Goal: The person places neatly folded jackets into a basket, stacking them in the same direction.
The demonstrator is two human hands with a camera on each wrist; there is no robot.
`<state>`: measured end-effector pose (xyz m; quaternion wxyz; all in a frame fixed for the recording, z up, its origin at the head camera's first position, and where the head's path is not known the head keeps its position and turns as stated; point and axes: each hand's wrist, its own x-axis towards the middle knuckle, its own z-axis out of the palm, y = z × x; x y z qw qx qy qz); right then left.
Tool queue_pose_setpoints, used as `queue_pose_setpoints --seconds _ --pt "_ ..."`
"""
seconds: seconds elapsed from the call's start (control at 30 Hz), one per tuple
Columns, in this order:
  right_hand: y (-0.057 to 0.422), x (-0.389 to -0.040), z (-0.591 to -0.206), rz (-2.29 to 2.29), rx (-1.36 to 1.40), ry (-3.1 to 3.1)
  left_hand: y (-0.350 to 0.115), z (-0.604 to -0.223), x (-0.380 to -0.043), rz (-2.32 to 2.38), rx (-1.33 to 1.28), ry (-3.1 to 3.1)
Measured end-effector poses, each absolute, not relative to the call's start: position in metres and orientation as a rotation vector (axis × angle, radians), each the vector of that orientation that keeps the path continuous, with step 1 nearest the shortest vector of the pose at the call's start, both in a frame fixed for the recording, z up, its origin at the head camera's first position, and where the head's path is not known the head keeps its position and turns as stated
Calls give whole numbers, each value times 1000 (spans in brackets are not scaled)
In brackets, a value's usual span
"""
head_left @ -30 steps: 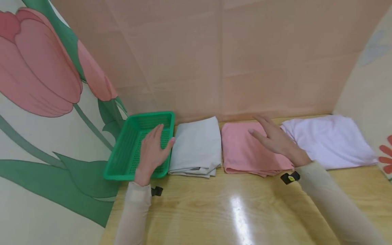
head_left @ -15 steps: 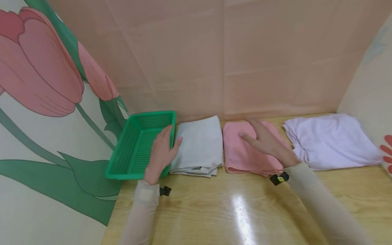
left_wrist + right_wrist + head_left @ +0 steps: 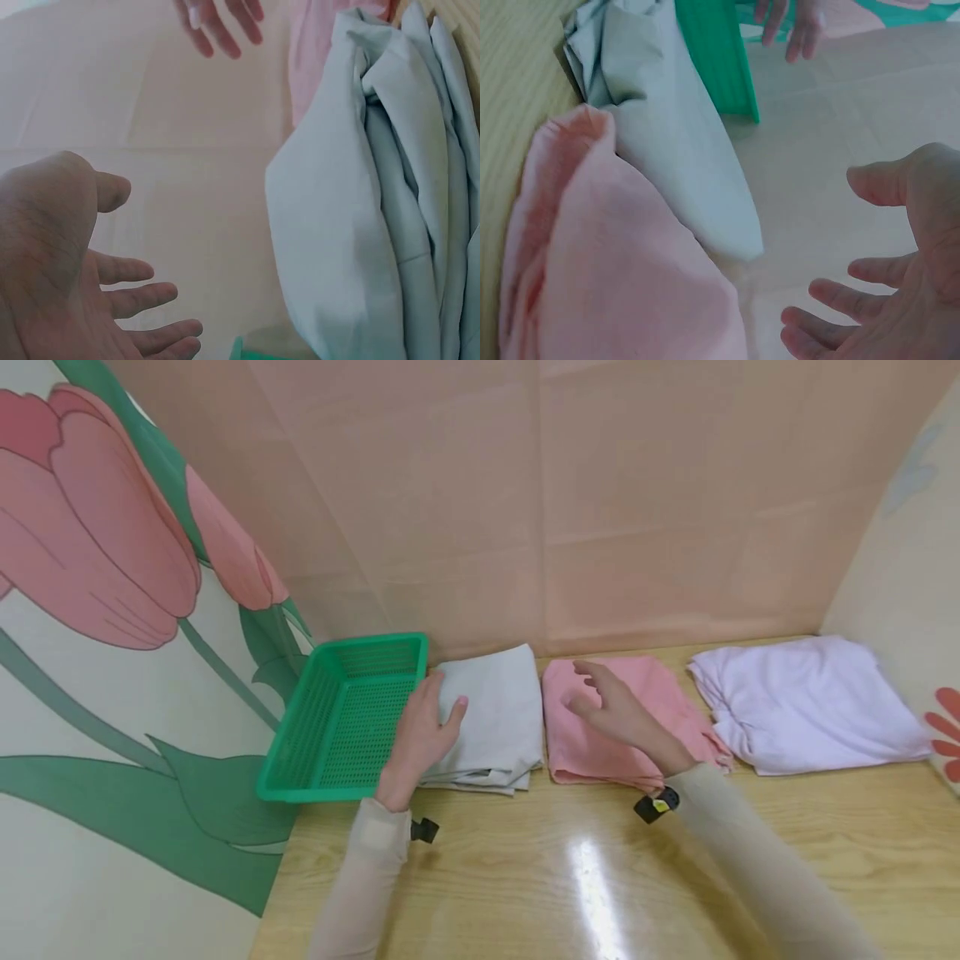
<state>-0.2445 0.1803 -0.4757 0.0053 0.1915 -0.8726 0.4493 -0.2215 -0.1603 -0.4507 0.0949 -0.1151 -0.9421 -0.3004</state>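
Hovering just past the right rim of a green perforated plastic basket point(image 3: 322, 795), the person's left hand point(image 3: 423, 731) is above the near-left edge of the folded pale grey cloth point(image 3: 495, 718), its fingers nearly straight, thumb wide of them. That cloth lies right beside the basket, on its right, on the wood-grain tabletop point(image 3: 510, 860). Next along, farther right of the basket, sits the folded pink cloth point(image 3: 585, 758); from where I stand, the right hand point(image 3: 615, 706) hangs above it, fingers slightly bent, a broad gap between them and the thumb. Farthest right of the basket rests a rumpled pale lilac cloth point(image 3: 817, 710). Left of the basket rises a wall painted with pink tulips point(image 3: 127, 518).
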Motion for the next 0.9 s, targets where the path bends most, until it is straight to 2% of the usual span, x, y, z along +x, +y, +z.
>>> queue_pose_setpoints --seconds 0.9 --pt "113 -237 -514 1748 472 -2726 -135 -507 -225 -916 -224 -2753"
